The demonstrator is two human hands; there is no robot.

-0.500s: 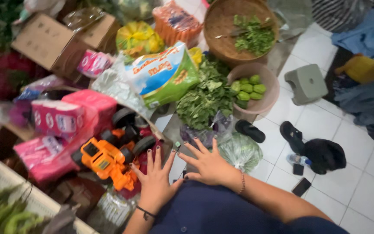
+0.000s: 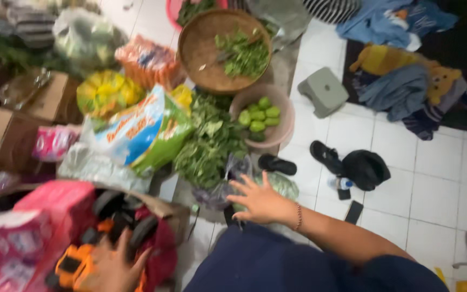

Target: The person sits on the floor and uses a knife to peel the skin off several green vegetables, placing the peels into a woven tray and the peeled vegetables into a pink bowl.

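at the bottom edge the left hand (image 2: 113, 266) lies with its fingers spread, pressed on an orange toy truck (image 2: 77, 265) with black wheels that sits in an open box among red cloth; the hand grips nothing that i can make out, though the view here is blurred. to its left are pink packets (image 2: 22, 230) stacked close together. the person's dark blue lap (image 2: 277, 265) fills the middle foreground.

the right hand (image 2: 260, 201), with a bead bracelet at the wrist, is open, fingers fanned apart, palm down over a clear plastic bag of greens (image 2: 279, 184) on the floor; it hovers at or just on the bag, and i cannot tell whether it touches. the two hands are well apart, one on the toy, one over the bag.

just beyond the right hand lies a heap of loose leafy greens (image 2: 209, 143), and beside it a blue, white and green printed sack (image 2: 139, 132). a pink bowl (image 2: 277, 103) of small green fruits sits right of the heap. a black sandal (image 2: 277, 164) lies near the bowl, a second sandal (image 2: 325, 156) further right, next to a black bag (image 2: 366, 168) and a dark phone (image 2: 354, 212) on the white tiled floor (image 2: 444, 189).

farther off, a round woven tray (image 2: 201, 54) holds chopped herbs, with a yellow bagged bundle (image 2: 106, 92) and an orange packet (image 2: 149, 59) to its left. a small grey stool (image 2: 324, 91) stands on the tiles, and piled clothes (image 2: 401, 81) lie at the far right. cardboard boxes (image 2: 6, 130) sit at the left.
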